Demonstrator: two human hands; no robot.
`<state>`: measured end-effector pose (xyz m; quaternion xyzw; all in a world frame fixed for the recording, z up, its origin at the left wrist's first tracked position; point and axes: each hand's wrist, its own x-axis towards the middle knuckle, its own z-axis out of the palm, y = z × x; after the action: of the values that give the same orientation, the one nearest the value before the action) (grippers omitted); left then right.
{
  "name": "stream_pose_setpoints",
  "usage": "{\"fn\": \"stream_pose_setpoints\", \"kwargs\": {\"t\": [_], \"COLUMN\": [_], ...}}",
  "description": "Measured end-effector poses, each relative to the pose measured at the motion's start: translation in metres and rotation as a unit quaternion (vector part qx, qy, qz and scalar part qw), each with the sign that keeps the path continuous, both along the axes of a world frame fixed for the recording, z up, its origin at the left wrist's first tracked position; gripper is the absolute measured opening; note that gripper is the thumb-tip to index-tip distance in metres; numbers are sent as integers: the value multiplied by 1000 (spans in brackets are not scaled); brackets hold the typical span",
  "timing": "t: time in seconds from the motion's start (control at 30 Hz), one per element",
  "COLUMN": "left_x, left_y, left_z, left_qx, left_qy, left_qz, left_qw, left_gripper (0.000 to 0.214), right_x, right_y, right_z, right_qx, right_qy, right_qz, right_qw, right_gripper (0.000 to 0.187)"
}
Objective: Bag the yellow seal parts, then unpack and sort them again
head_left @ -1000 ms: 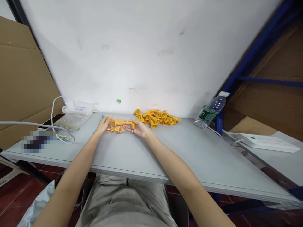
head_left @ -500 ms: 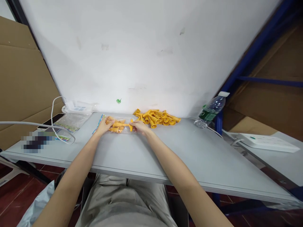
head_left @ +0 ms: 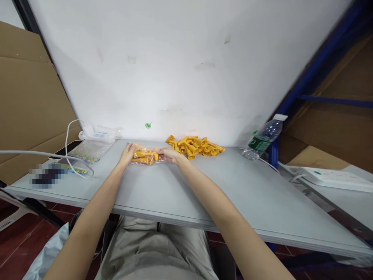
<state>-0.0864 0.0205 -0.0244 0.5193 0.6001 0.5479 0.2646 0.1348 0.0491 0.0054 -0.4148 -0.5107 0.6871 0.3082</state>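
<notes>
A clear plastic bag (head_left: 140,162) with a coloured end strip lies on the table, with several orange-yellow plastic pieces (head_left: 143,154) inside it. My left hand (head_left: 127,154) is closed around the bag's left end, covering most of the strip. At the opposite end, the fingers of my right hand (head_left: 169,154) pinch the clear plastic, right beside the rightmost piece. Whether those fingertips also touch that piece I cannot tell. Just beyond my right hand is a loose pile of yellow horn-shaped plastic pieces (head_left: 201,147), near the wall.
Flat clear bags (head_left: 89,149), a phone (head_left: 65,149) and a white cable (head_left: 67,136) are on the left. A tilted water bottle (head_left: 264,136) stands on the right, near a blue post. A white power strip (head_left: 335,178) lies on the adjoining surface.
The rightmost yellow piece has moved left, further into the bag among the others. My right hand stays at that end, and my left hand keeps its hold. The view has shifted slightly.
</notes>
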Motion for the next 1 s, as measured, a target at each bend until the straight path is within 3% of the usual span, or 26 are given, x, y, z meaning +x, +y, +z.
{"fn": "stream_pose_setpoints", "kwargs": {"t": [0.13,0.27,0.43,0.6,0.77,1.0], "left_x": [-1,-5,-7,-5,-5,-7], "left_y": [1,6,8,7,8,9], "left_z": [-1,-7,-13,-14,-16,-18], "left_qx": [-22,-26,-28,1,7,1], "left_qy": [-30,9,104,143,140,125], "left_qz": [2,-4,6,11,21,31], "left_qw": [999,1000,994,990,990,992], "left_gripper": [44,44,47,50,50,49], "right_x": [-4,-5,-1,5,10,11], "right_y": [-1,-3,-6,-12,-20,-30], "right_z": [-6,-7,-6,-3,0,0], "right_qx": [5,64,170,232,236,241], "right_qy": [8,-83,-190,-258,-238,-201], "right_qz": [55,37,32,85,138,129], "right_qw": [998,994,966,934,932,941], "right_gripper": [23,30,33,34,28,29]}}
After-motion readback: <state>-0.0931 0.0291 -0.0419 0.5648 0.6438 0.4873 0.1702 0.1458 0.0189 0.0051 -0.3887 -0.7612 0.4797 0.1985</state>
